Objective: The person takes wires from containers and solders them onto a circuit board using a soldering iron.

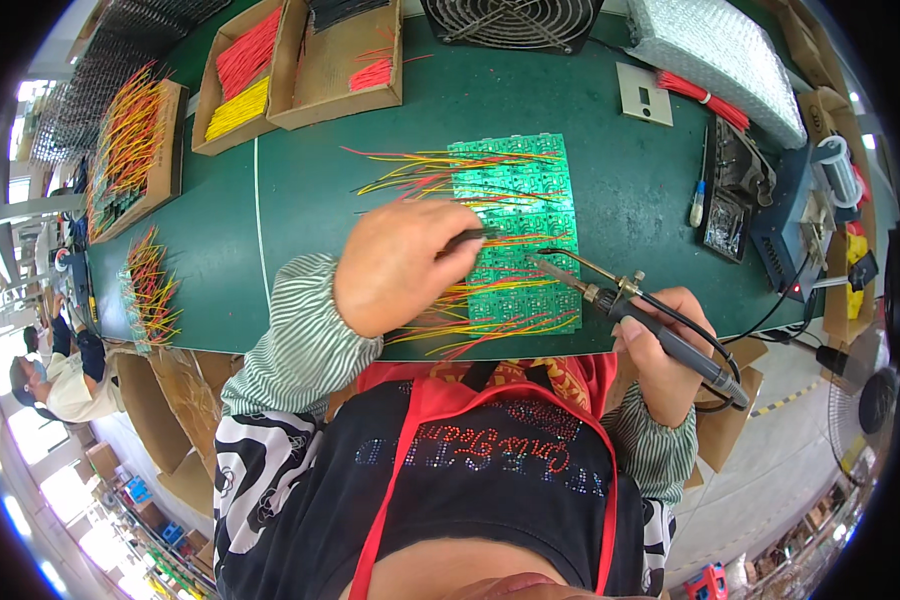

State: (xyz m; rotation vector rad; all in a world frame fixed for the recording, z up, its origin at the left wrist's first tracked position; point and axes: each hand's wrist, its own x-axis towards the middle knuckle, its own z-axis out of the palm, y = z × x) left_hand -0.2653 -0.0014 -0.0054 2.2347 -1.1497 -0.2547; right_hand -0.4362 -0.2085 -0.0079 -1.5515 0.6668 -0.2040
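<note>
Head view looked down on a green work table that filled most of the frame. Cardboard trays of red and yellow cut wires sat along its far edge, beside a wire fan grille and a roll of bubble wrap. A soldering station stood at the right end. At the centre lay a green circuit board panel, with red and yellow wires fanning from it toward the left. The left hand rested over the panel's left side, fingers pinched on a thin dark wire end. The right hand was clenched around the handle of a soldering iron, whose tip met the panel near its middle
</note>
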